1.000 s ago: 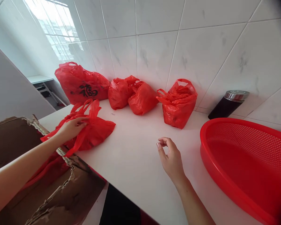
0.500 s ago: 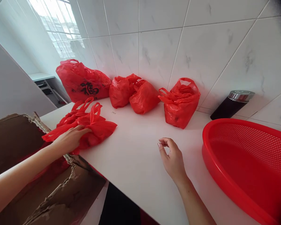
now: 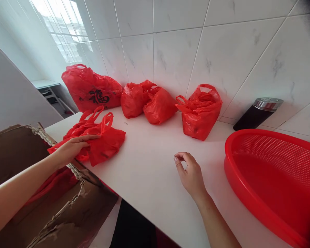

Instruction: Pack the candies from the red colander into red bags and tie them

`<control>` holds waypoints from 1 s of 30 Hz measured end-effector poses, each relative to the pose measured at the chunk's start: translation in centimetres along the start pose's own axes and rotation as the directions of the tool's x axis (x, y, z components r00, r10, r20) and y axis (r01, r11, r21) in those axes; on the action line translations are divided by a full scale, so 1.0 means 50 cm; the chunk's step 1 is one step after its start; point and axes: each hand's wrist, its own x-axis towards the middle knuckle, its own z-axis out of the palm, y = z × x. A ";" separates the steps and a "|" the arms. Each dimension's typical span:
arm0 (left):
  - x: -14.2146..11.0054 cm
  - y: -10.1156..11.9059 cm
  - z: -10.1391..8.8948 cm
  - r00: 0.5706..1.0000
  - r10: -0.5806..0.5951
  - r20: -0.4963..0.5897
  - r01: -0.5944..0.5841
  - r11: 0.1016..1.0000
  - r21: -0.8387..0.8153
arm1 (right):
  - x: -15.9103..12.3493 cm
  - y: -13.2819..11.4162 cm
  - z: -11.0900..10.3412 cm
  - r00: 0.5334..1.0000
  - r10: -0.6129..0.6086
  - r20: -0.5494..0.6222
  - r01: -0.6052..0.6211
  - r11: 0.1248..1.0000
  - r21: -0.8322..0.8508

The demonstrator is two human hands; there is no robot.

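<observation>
My left hand (image 3: 76,146) lies over a crumpled red plastic bag (image 3: 110,144) at the counter's left edge. Its fingers stretch across the bag's side with the thumb beneath, pinching the film. Two loop handles stand up behind the fingers, and what the bag holds is hidden. Over the middle of the counter is my right hand (image 3: 189,168), thumb and index curled together in a ring with nothing between them. The closest item beyond it is an upright, filled red plastic bag (image 3: 201,117) by the wall.
Further red bags stand along the tiled wall: a large printed one (image 3: 93,91) and two knotted ones, (image 3: 134,101) among them. A red perforated basket (image 3: 237,172) and a dark flask (image 3: 255,113) are right. A torn cardboard box (image 3: 59,213) adjoins the counter's left edge.
My left hand has drawn back slightly to the left. The front of the bag under it has shifted and now hangs flatter. My right hand has stayed in place.
</observation>
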 end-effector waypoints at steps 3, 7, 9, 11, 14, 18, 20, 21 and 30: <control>0.003 -0.014 -0.003 0.995 0.099 -0.021 -0.091 0.966 0.241 | 0.001 0.003 0.001 1.000 -0.010 0.001 0.010 1.000 -0.008; -0.008 -0.018 -0.012 0.977 0.212 0.012 -0.156 0.681 0.715 | 0.001 0.004 0.001 1.000 -0.001 0.009 0.001 1.000 -0.018; -0.016 -0.007 -0.012 0.981 0.177 0.085 -0.181 0.648 0.739 | 0.000 0.004 0.001 1.000 -0.001 0.016 0.001 1.000 -0.019; -0.019 0.011 -0.007 0.988 0.124 0.097 -0.156 0.675 0.721 | -0.001 0.004 0.001 1.000 0.000 0.022 0.000 1.000 -0.018; -0.008 0.030 0.009 0.997 0.077 0.018 -0.064 0.649 0.758 | -0.001 0.005 0.001 1.000 -0.007 0.020 0.007 1.000 -0.016; 0.024 0.022 0.023 0.997 0.072 -0.023 -0.025 0.596 0.803 | 0.001 0.008 0.001 1.000 -0.010 0.019 0.010 1.000 -0.029; 0.036 0.015 0.019 0.996 0.085 -0.020 -0.036 0.610 0.792 | 0.002 0.011 0.001 1.000 -0.004 0.024 0.005 0.999 -0.038; 0.039 0.014 0.015 0.995 0.096 -0.021 -0.044 0.621 0.782 | 0.002 0.012 0.001 1.000 -0.002 0.026 0.003 0.999 -0.041; 0.034 0.029 -0.024 0.990 0.112 -0.086 -0.026 0.743 0.669 | -0.002 0.017 0.006 0.998 0.012 0.054 -0.009 0.998 -0.057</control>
